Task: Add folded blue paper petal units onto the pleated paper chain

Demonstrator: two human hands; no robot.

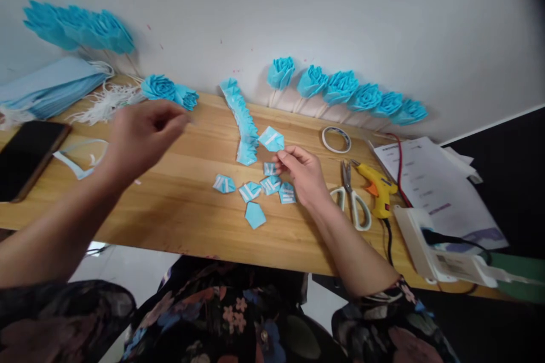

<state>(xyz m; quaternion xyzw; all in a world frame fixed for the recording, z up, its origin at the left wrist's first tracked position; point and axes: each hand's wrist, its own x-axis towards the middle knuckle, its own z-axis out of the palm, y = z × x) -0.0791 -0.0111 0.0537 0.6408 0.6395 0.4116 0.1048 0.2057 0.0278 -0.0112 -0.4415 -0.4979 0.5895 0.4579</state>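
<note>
My right hand [304, 173] pinches a folded blue piece [271, 138] by its lower corner; a white strip shows across it. Over the left part of the table is my left hand [142, 139], thumb and fingers pressed together and slightly blurred; whatever might be between the tips is too small to tell. Under and beside my right hand lie several small folded blue pieces [249, 191], most with white strips, and a plain blue pentagon [255, 215]. A long pleated blue strip [241, 122] stretches behind them.
Blue flowers on sticks [340, 87] lean on the wall, with more flowers [79, 25] at left. A mask stack [55, 85], white cords [108, 103] and phone [32, 156] lie left; tape [336, 139], scissors [360, 210], yellow glue gun [378, 184] and power strip [415, 244] right.
</note>
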